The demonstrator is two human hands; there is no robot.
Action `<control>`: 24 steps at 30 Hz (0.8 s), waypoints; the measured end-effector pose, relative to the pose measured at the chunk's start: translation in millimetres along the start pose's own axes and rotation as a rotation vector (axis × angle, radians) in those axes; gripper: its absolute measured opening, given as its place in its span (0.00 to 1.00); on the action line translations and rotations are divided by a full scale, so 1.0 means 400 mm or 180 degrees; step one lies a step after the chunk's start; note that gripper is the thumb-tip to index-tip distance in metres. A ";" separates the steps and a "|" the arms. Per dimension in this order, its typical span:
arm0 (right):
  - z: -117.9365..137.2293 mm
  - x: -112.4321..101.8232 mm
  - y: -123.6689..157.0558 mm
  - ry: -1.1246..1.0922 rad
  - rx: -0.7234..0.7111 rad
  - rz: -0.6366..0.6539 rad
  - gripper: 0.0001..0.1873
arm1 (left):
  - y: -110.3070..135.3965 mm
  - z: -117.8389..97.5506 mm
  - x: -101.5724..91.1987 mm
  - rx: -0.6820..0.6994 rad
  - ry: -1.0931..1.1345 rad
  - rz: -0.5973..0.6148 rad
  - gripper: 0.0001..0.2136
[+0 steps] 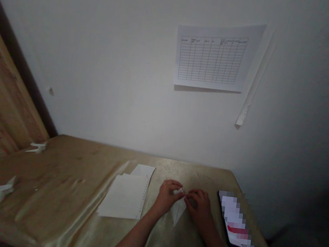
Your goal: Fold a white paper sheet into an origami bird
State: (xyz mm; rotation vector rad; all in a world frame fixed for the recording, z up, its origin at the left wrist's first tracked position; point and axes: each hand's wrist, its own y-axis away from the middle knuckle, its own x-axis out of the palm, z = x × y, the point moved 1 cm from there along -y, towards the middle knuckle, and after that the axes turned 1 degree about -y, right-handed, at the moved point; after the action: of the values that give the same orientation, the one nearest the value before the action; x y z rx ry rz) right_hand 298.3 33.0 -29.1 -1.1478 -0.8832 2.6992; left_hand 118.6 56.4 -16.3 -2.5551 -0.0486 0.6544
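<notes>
A folded piece of white paper, kite-shaped with its point toward me, lies between my hands on the cloth. My left hand pinches its upper left part between thumb and fingers. On the other side, my right hand is closed in a pinch at the paper's upper right edge. The fingertips of both hands nearly meet there, and the exact fold under them is too small to make out. Left of my left forearm lie sheets of white paper with one torn, perforated edge.
A phone with its lit screen blurred lies to the right. Two folded paper birds stand at the left of the cloth-covered table. A printed chart hangs on the wall behind, and wooden boards rise at the left.
</notes>
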 end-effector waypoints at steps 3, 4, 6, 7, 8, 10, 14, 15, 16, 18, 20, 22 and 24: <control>0.001 0.002 0.002 -0.0051 -0.0023 -0.0047 0.06 | 0.003 0.006 0.003 0.0084 0.0096 -0.0057 0.03; 0.001 0.002 0.002 -0.0072 -0.0026 -0.0045 0.06 | 0.004 0.007 0.003 0.0121 0.0139 -0.0069 0.04; 0.003 0.000 0.002 -0.0114 -0.0014 -0.0043 0.06 | 0.006 0.009 0.004 0.0167 0.0212 -0.0092 0.04; 0.004 -0.001 0.001 -0.0136 -0.0003 -0.0048 0.06 | 0.007 0.009 0.004 0.0160 0.0228 -0.0093 0.04; 0.005 -0.002 0.001 -0.0161 0.0005 -0.0054 0.06 | 0.007 0.009 0.003 0.0137 0.0232 -0.0087 0.05; 0.006 -0.004 -0.001 -0.0226 0.0012 -0.0075 0.06 | 0.006 0.009 0.002 0.0074 0.0227 -0.0074 0.06; 0.008 -0.003 -0.003 -0.0390 0.0019 -0.0096 0.05 | 0.001 0.009 0.003 0.0068 0.0286 -0.0162 0.07; 0.008 -0.002 -0.004 -0.0421 0.0026 -0.0095 0.05 | 0.000 0.010 0.004 0.0072 0.0300 -0.0195 0.08; 0.008 -0.001 -0.004 -0.0445 0.0031 -0.0082 0.05 | 0.000 0.011 0.005 0.0074 0.0317 -0.0226 0.08; 0.008 0.002 -0.004 -0.0476 0.0047 -0.0056 0.05 | -0.001 0.012 0.006 0.0073 0.0350 -0.0274 0.08; 0.008 0.002 -0.004 -0.0499 0.0068 -0.0021 0.05 | -0.001 0.008 0.005 0.0080 0.0371 -0.0277 0.08; 0.009 0.000 -0.004 -0.0512 0.0097 0.0018 0.05 | 0.000 0.001 0.004 0.0082 0.0366 -0.0232 0.07; 0.012 -0.003 -0.005 -0.0528 0.0112 0.0053 0.06 | 0.002 -0.005 0.002 0.0086 0.0358 -0.0223 0.06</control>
State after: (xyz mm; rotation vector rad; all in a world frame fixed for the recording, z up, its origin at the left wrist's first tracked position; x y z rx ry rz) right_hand 295.6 32.0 -24.7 -0.9398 -0.8458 2.8443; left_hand 120.1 55.0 -15.4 -2.5469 -0.0899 0.4810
